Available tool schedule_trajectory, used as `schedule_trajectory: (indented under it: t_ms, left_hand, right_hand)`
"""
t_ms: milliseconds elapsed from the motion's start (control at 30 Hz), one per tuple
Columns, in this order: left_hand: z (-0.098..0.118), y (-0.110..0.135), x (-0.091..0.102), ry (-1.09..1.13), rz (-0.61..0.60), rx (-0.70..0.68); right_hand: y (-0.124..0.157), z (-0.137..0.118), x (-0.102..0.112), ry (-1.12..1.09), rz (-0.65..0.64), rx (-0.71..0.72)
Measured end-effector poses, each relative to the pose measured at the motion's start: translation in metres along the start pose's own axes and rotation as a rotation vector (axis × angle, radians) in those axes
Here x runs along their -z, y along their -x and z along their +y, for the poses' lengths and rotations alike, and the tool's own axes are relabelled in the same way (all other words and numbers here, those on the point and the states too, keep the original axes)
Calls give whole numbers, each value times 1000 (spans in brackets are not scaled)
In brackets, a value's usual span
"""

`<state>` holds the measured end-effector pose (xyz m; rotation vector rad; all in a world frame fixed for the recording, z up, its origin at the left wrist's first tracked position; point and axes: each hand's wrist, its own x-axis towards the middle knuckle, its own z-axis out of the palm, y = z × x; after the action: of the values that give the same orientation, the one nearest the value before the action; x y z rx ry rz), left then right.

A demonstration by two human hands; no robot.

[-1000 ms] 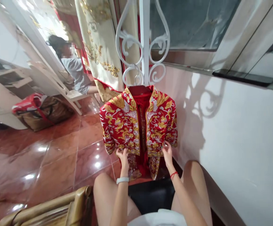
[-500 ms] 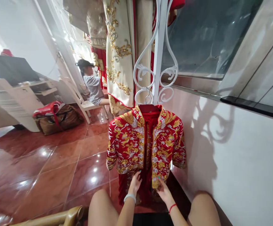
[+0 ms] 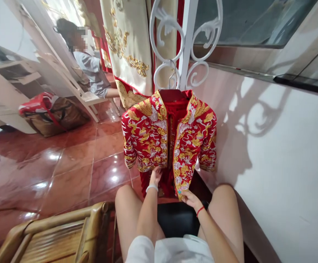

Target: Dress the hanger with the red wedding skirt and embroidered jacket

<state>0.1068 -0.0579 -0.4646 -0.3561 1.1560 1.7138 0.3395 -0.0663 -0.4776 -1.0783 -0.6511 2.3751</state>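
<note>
A red jacket [image 3: 148, 135] with gold and white embroidery hangs open on a hanger from a white scrolled metal stand [image 3: 186, 44]. Under it hangs a red skirt [image 3: 167, 182]. My left hand [image 3: 155, 176], with a white band on the wrist, touches the hem of the jacket's left panel and the red cloth below it, fingers closed on the fabric. My right hand [image 3: 189, 197], a red string round its wrist, pinches the bottom corner of the right panel. I sit with my knees on either side of a black seat [image 3: 176, 219].
A cream gown with gold embroidery [image 3: 127, 47] hangs behind the stand. Another person [image 3: 89, 69] sits at the back left on a white chair. A brown bag with red cover [image 3: 52, 115] lies on the glossy red tile floor. A bamboo chair [image 3: 54, 237] stands at my left. A white wall runs along the right.
The view dipped again after rising. My left hand stayed at the left panel's hem while my right hand slid down to the right panel's bottom corner.
</note>
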Motion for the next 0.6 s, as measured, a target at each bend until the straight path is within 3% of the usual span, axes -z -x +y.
schedule_trajectory:
  t_ms: [100, 267, 600]
  left_hand:
    - [-21, 14, 6, -19, -22, 45]
    - [-62, 59, 20, -34, -112, 77]
    - [-86, 111, 27, -52, -285, -17]
  right_hand:
    - [6, -3, -6, -33, 41, 16]
    - [5, -2, -10, -48, 21, 85]
    - [15, 1, -7, -99, -1, 192]
